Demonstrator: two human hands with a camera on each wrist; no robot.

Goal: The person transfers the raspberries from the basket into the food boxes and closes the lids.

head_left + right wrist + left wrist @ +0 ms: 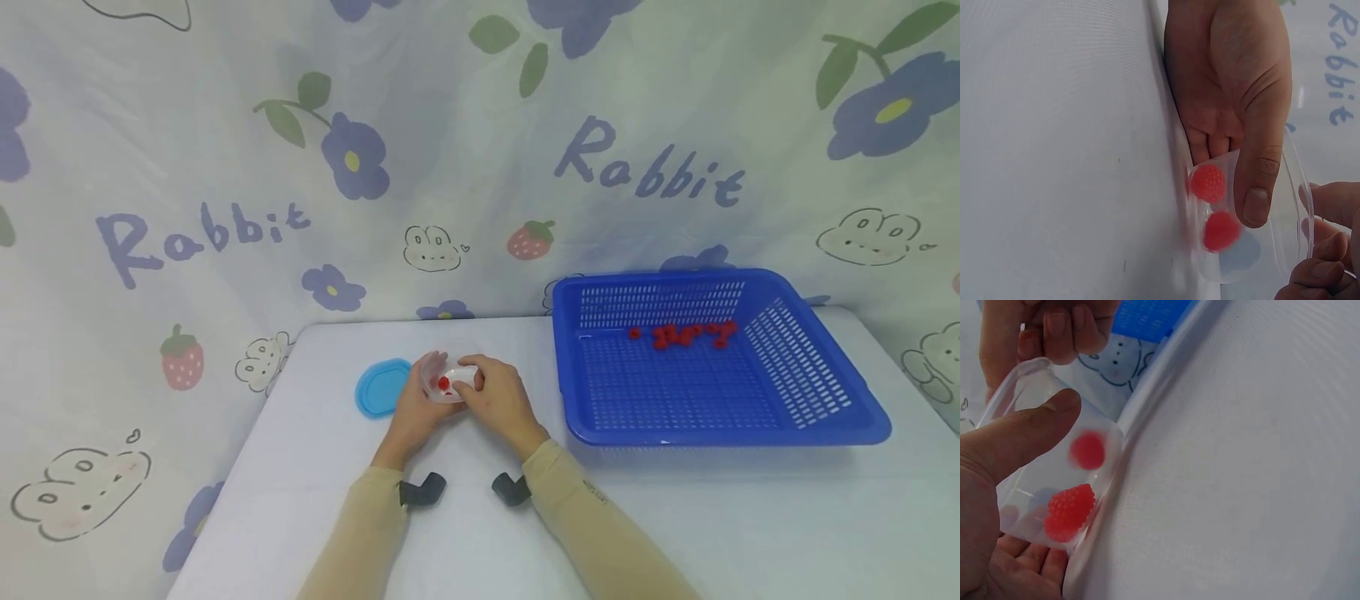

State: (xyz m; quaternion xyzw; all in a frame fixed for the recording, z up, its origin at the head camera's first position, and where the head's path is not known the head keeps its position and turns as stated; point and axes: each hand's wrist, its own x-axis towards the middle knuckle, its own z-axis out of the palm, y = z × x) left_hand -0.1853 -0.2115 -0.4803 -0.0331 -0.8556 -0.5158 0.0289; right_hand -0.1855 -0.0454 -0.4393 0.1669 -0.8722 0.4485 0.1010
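Note:
My left hand (417,410) holds a clear plastic cup (1029,450) lying tilted, its thumb along the side and its fingers underneath. Inside, a bumpy red raspberry (1071,509) lies against the wall. A second raspberry (1088,450) looks blurred, nearer the cup's mouth. At the mouth is my right hand (504,404), its thumb and forefinger apart at the rim and the other fingers loosely bent. No raspberry shows between those fingertips. Behind the left hand, a light blue lid (382,389) lies flat on the table.
A large blue plastic basket (682,437) stands on the right of the white table (465,533). Several red raspberries (682,335) lie together toward its back. A patterned curtain (465,167) hangs behind the table.

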